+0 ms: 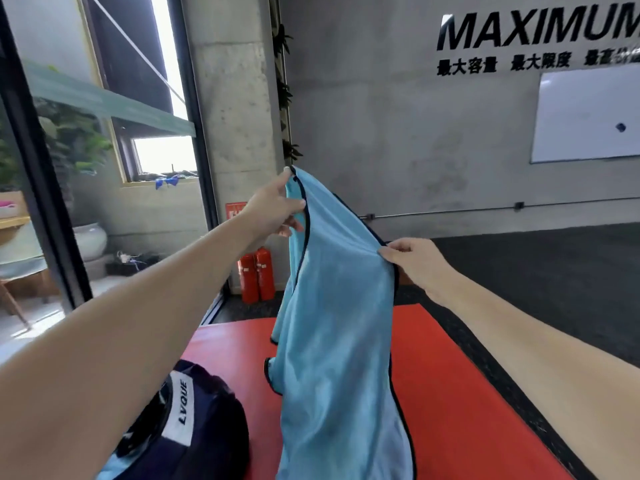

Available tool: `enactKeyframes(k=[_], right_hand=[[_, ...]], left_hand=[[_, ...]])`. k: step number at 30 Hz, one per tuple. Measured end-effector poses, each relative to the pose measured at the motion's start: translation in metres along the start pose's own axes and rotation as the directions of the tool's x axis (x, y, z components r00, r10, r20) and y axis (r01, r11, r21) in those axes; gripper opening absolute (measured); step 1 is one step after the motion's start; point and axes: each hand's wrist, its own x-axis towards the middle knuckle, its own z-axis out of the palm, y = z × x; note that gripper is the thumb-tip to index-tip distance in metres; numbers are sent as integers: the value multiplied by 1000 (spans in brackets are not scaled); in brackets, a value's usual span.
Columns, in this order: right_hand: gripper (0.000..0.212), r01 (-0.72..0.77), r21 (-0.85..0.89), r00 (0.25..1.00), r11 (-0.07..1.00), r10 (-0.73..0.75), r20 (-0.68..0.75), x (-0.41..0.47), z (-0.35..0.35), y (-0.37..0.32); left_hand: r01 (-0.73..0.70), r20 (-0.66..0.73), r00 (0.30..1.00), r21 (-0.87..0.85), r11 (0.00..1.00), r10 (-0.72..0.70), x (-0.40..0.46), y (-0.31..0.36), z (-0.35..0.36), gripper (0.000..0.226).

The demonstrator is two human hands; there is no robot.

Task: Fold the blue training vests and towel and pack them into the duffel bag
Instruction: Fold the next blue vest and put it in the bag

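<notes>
A light blue training vest point(336, 341) with dark trim hangs in the air in front of me, over a red mat point(460, 393). My left hand point(273, 209) pinches its upper left strap, raised high. My right hand point(415, 261) pinches the vest's other top edge, lower and to the right. The cloth droops between and below both hands, reaching the frame's bottom. A navy duffel bag point(194, 420) with a white label lies at the lower left on the mat, with a bit of light blue cloth point(110, 469) showing beside it. No towel is in view.
Two red fire extinguishers point(256, 278) stand by a concrete pillar point(235, 116) behind the mat. Dark floor point(536, 271) spreads to the right under a grey wall with a whiteboard point(588, 116). A glass door point(52, 202) is at the left.
</notes>
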Motion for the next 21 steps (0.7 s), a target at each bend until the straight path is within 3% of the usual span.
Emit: enactKeyframes(k=[3, 6, 8, 10, 12, 16, 21], right_hand=[[13, -83, -393, 988, 916, 25, -151, 13, -2, 36], [4, -234, -587, 971, 776, 212, -106, 24, -5, 84], [11, -264, -657, 949, 706, 312, -46, 26, -2, 118], [16, -243, -706, 941, 665, 340, -4, 19, 6, 148], [9, -197, -743, 949, 640, 316, 21, 6, 18, 175], [5, -75, -677, 967, 732, 219, 130, -28, 53, 206], [37, 127, -653, 849, 746, 259, 461, -64, 106, 230]], left_hand=[[59, 169, 984, 16, 998, -61, 12, -30, 30, 82], [186, 334, 923, 54, 981, -194, 16, -75, 63, 82], [246, 384, 879, 146, 958, -284, 13, -114, 81, 75], [281, 379, 855, 236, 930, -354, 4, -155, 96, 69], [290, 361, 844, 317, 903, -397, -10, -197, 108, 64], [190, 343, 837, 550, 813, -427, -43, -265, 124, 41], [133, 323, 845, 646, 752, -427, -69, -312, 137, 28]])
